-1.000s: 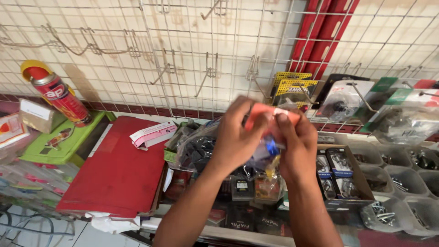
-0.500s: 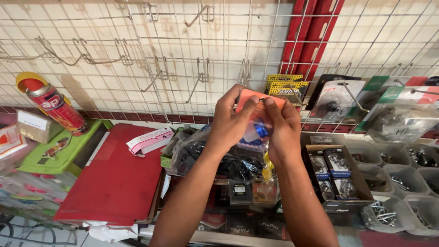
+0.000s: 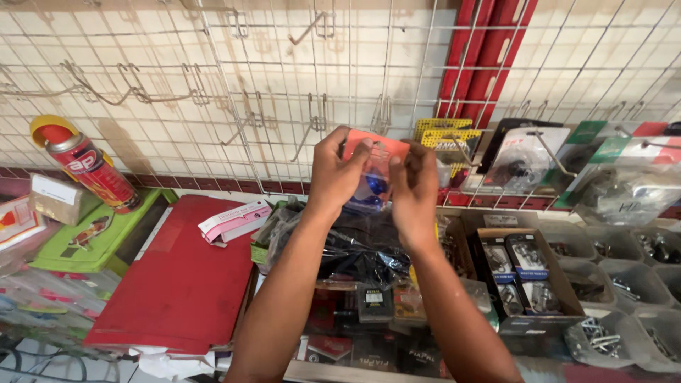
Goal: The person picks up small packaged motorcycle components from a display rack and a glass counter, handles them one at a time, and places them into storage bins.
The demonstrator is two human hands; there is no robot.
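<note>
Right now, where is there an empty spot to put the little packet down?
The red board is mostly bare, between the green tray and the black bags; only a pink box sits at its top edge. The bins on the right are crowded. Both hands hold the packet.

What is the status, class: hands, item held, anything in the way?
Left hand and right hand both grip small orange-carded clear plastic packet. Raised before white wire grid wall. Empty metal hooks close by.
</note>
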